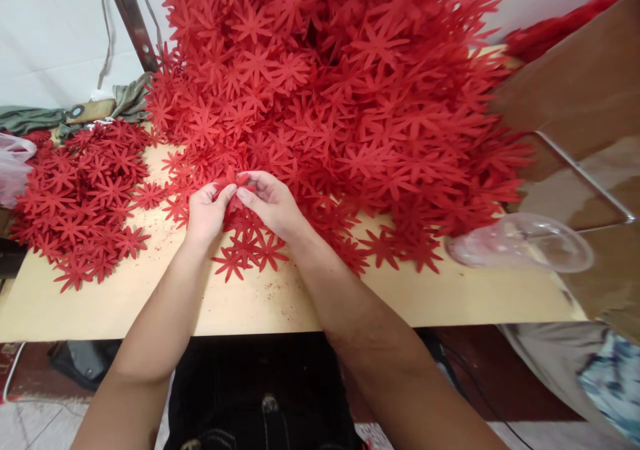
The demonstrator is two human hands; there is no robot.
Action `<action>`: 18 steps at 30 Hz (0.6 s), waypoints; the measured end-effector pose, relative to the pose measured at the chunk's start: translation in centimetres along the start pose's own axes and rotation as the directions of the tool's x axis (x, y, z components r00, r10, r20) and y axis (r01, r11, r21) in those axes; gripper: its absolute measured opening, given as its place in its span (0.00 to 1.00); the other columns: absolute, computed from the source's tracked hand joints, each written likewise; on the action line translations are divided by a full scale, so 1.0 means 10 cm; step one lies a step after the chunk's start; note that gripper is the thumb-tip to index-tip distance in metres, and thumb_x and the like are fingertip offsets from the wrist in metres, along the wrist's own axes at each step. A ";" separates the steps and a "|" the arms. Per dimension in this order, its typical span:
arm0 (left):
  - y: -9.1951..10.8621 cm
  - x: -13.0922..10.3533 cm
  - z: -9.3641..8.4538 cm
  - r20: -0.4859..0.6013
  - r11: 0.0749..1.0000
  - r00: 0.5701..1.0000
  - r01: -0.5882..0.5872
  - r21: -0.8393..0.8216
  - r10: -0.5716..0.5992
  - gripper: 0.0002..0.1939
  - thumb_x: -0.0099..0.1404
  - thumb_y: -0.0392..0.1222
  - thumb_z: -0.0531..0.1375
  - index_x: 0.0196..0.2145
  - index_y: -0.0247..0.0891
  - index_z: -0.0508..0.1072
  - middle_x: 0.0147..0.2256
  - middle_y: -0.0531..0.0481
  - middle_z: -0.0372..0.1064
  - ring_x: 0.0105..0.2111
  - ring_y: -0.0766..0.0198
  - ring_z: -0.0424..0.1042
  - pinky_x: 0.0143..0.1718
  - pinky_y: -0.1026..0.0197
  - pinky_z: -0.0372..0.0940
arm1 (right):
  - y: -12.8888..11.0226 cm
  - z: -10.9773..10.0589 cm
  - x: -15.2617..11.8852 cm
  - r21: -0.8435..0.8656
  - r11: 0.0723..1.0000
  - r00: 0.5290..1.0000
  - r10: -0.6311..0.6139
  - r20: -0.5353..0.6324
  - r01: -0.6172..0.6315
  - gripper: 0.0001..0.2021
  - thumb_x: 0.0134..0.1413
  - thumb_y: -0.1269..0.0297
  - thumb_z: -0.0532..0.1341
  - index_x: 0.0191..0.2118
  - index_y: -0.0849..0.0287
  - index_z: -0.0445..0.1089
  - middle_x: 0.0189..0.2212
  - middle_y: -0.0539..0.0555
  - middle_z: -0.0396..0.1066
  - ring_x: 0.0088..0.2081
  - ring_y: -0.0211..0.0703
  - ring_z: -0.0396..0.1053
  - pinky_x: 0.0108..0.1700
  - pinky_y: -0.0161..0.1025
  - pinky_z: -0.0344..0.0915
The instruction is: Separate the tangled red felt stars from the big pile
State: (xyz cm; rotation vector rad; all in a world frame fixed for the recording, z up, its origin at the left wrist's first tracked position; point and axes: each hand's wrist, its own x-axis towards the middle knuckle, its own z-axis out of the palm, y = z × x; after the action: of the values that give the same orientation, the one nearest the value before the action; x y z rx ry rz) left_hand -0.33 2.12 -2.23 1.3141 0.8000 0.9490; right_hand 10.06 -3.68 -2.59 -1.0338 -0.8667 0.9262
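Both my hands meet over the table in front of the large heap of red flower-shaped cutouts [300, 90]. My left hand [209, 210] pinches one side of a red flower cutout [231, 178] between thumb and fingers. On its other side, my right hand [267, 200] grips the same piece with thumb and forefinger, the two thumbs nearly touching. Part of the held piece is hidden behind the fingers. Just below the hands, several loose cutouts [247, 250] lie flat on the pale tabletop [240, 310].
A smaller pile of darker red cutouts [83, 197] lies at the left, beside a plastic bag [14, 167]. A clear plastic cup [525, 243] rests on its side at the right. Brown cardboard [575, 117] stands along the right edge. Behind the left pile is a green cloth [33, 118].
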 end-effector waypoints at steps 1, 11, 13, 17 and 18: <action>-0.01 0.00 0.00 0.013 1.000 1.000 -0.015 0.026 0.015 0.13 0.52 0.47 0.64 0.23 0.36 0.67 0.17 0.59 0.63 0.19 0.74 0.62 0.24 0.69 0.60 | 0.00 0.01 -0.01 0.014 1.000 1.000 0.020 0.020 -0.020 0.23 0.33 0.48 0.68 0.35 0.56 0.66 0.28 0.47 0.70 0.28 0.33 0.69 0.38 0.36 0.70; 0.03 -0.06 0.04 0.160 0.981 0.987 -0.060 0.184 0.030 0.21 0.56 0.58 0.58 0.20 0.37 0.64 0.17 0.56 0.63 0.20 0.71 0.61 0.25 0.66 0.60 | -0.03 -0.02 0.01 0.037 0.999 0.994 0.026 -0.108 -0.022 0.17 0.32 0.49 0.68 0.24 0.57 0.67 0.22 0.46 0.67 0.25 0.32 0.64 0.32 0.35 0.67; 0.04 -0.06 0.05 0.199 0.981 0.977 -0.106 0.162 0.072 0.18 0.54 0.55 0.61 0.23 0.37 0.67 0.22 0.55 0.66 0.25 0.69 0.66 0.31 0.65 0.63 | -0.03 -0.05 0.02 0.052 0.998 0.986 0.029 -0.166 -0.021 0.17 0.32 0.50 0.69 0.23 0.57 0.66 0.21 0.45 0.66 0.24 0.31 0.62 0.29 0.33 0.66; -0.01 -0.03 0.02 0.170 0.969 0.983 -0.112 0.219 0.075 0.14 0.57 0.52 0.59 0.27 0.37 0.68 0.24 0.53 0.67 0.27 0.68 0.67 0.36 0.63 0.64 | -0.01 -0.19 0.08 0.044 0.998 0.957 -0.022 -0.288 0.036 0.18 0.40 0.48 0.64 0.23 0.56 0.60 0.19 0.44 0.61 0.21 0.30 0.58 0.24 0.32 0.62; -0.02 -0.02 0.00 0.133 0.955 0.987 -0.121 0.270 0.087 0.14 0.58 0.52 0.58 0.29 0.37 0.69 0.26 0.52 0.68 0.29 0.67 0.68 0.37 0.62 0.65 | -0.01 -0.22 0.10 0.019 0.998 0.949 -0.047 -0.313 0.056 0.18 0.43 0.47 0.62 0.24 0.56 0.59 0.18 0.44 0.59 0.20 0.30 0.57 0.23 0.32 0.60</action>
State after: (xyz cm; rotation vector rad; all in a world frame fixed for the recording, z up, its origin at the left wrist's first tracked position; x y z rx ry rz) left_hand -0.40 1.96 -2.49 1.6555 0.7969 0.8514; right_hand 12.45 -3.46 -2.99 -1.0933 -0.6105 0.7034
